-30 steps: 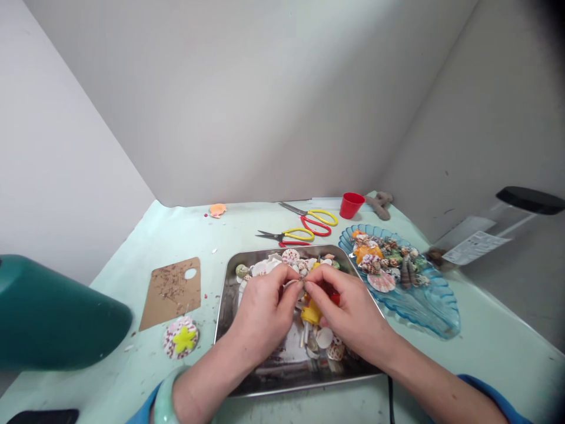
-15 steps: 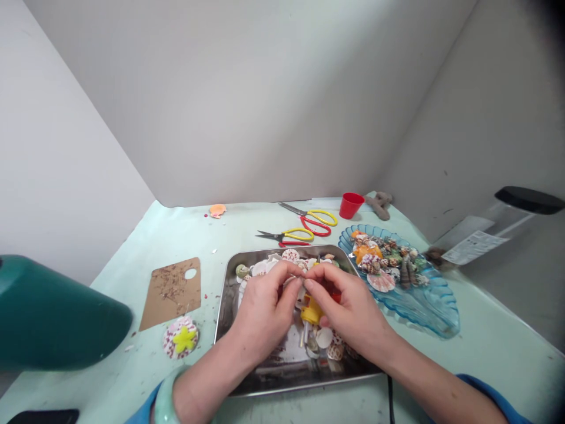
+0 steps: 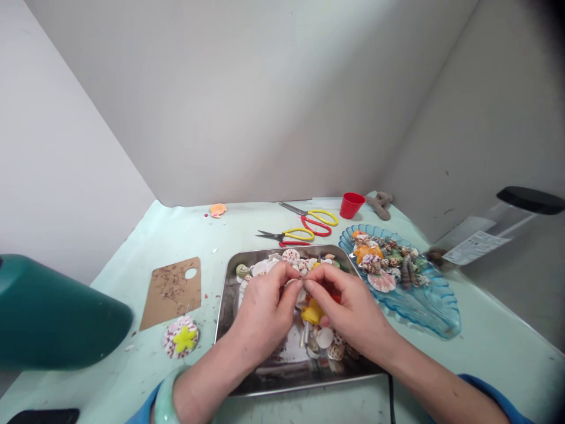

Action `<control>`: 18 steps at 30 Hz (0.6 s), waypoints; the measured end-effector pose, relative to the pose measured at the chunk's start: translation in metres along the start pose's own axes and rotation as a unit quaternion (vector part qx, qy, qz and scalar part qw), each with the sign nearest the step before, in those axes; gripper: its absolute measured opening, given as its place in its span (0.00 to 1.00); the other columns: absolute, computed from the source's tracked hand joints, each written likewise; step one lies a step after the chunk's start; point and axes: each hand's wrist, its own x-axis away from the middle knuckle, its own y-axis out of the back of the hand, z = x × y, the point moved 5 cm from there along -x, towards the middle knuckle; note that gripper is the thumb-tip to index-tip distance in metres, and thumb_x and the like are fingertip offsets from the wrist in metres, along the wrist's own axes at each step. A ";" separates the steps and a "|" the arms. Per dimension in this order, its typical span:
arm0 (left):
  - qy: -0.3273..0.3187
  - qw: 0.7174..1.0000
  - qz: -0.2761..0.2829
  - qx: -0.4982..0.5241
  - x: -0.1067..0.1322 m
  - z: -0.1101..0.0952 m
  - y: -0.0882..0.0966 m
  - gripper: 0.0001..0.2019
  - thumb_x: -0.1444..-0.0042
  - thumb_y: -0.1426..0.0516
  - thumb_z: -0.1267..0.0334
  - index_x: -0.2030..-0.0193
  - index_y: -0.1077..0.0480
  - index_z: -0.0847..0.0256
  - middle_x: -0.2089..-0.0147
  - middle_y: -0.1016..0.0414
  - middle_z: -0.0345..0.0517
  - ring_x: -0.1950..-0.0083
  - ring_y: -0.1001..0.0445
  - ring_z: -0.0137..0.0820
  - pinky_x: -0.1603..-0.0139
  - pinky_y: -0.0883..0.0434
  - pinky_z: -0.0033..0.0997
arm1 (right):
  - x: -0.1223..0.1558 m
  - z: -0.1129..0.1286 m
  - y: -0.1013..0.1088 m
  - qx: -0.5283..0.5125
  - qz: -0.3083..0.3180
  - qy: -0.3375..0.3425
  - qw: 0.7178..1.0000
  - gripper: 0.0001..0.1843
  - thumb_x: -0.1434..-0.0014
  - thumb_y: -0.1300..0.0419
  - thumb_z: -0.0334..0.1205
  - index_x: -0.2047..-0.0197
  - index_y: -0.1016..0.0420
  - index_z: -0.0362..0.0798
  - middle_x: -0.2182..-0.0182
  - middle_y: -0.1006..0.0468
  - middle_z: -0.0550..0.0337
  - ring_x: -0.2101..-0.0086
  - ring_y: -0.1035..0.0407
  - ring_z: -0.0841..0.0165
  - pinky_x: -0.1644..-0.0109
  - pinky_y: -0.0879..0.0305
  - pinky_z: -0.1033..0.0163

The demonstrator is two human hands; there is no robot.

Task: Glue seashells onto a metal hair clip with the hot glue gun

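Observation:
Above a metal tray (image 3: 247,386) of seashells, my left hand (image 3: 267,309) and my right hand (image 3: 348,306) meet with thumbs and forefingers pinched. Whatever sits between the fingertips is too small to make out. Just below my right hand, a yellow tool (image 3: 311,313) with a metal tip, perhaps a glue gun, lies in the tray, partly hidden by that hand. A white shell (image 3: 324,337) and a brown patterned shell (image 3: 336,351) lie beside it. More shells, such as a speckled scallop shell (image 3: 290,255), fill the tray's far side.
Two pairs of scissors (image 3: 291,235) lie behind the tray, near a red cup (image 3: 352,205). To the right is a blue shell-shaped dish (image 3: 435,312) of shells. Leftward are brown cardboard (image 3: 172,291), a shell with a yellow flower (image 3: 184,338) and a large green object (image 3: 57,315).
Both hands stay over the tray with fingertips together. My right fingers have shifted very slightly; the other things lie as before.

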 end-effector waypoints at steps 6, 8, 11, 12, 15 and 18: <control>0.000 1.000 0.008 -0.005 0.000 0.000 0.000 0.05 0.41 0.51 0.64 0.65 0.35 0.59 0.83 0.35 0.33 0.82 0.35 0.26 0.77 0.38 0.25 | 0.001 0.000 0.000 0.014 -0.004 -0.001 1.000 0.07 0.38 0.49 0.39 0.68 0.33 0.50 0.76 0.32 0.66 0.74 0.37 0.72 0.72 0.40 0.68; 0.006 1.000 0.007 0.003 0.000 0.000 0.000 0.05 0.41 0.50 0.64 0.64 0.35 0.59 0.83 0.35 0.33 0.82 0.35 0.26 0.76 0.38 0.25 | 0.001 0.000 0.000 0.012 -0.002 -0.003 1.000 0.08 0.38 0.49 0.39 0.68 0.34 0.50 0.76 0.32 0.66 0.74 0.37 0.72 0.72 0.40 0.68; 0.015 1.000 0.004 0.026 -0.001 0.003 -0.001 0.05 0.41 0.50 0.63 0.62 0.35 0.58 0.81 0.33 0.34 0.81 0.34 0.26 0.75 0.37 0.25 | 0.000 0.000 0.001 0.011 -0.007 -0.001 1.000 0.08 0.37 0.50 0.40 0.68 0.34 0.50 0.76 0.33 0.66 0.75 0.38 0.73 0.72 0.41 0.68; 0.017 0.999 0.004 0.035 -0.001 0.004 -0.002 0.05 0.41 0.50 0.63 0.61 0.34 0.58 0.80 0.32 0.34 0.80 0.33 0.26 0.75 0.37 0.25 | 0.000 0.000 0.001 0.011 -0.009 0.000 1.000 0.08 0.37 0.50 0.40 0.68 0.34 0.50 0.76 0.33 0.66 0.75 0.38 0.73 0.72 0.41 0.68; 0.020 0.998 0.003 0.055 -0.002 0.007 -0.003 0.05 0.41 0.49 0.63 0.60 0.34 0.57 0.79 0.32 0.33 0.79 0.33 0.25 0.74 0.36 0.24 | 0.000 -0.002 0.001 0.009 -0.008 0.002 1.000 0.07 0.37 0.49 0.40 0.67 0.34 0.50 0.75 0.33 0.66 0.74 0.38 0.73 0.71 0.41 0.68; 0.023 0.998 -0.003 0.056 -0.003 0.009 -0.003 0.04 0.41 0.49 0.62 0.63 0.34 0.57 0.79 0.32 0.33 0.79 0.33 0.25 0.74 0.37 0.24 | 0.000 -0.003 -0.001 0.004 0.001 0.001 1.000 0.07 0.37 0.49 0.40 0.66 0.34 0.50 0.75 0.32 0.66 0.74 0.37 0.72 0.70 0.40 0.68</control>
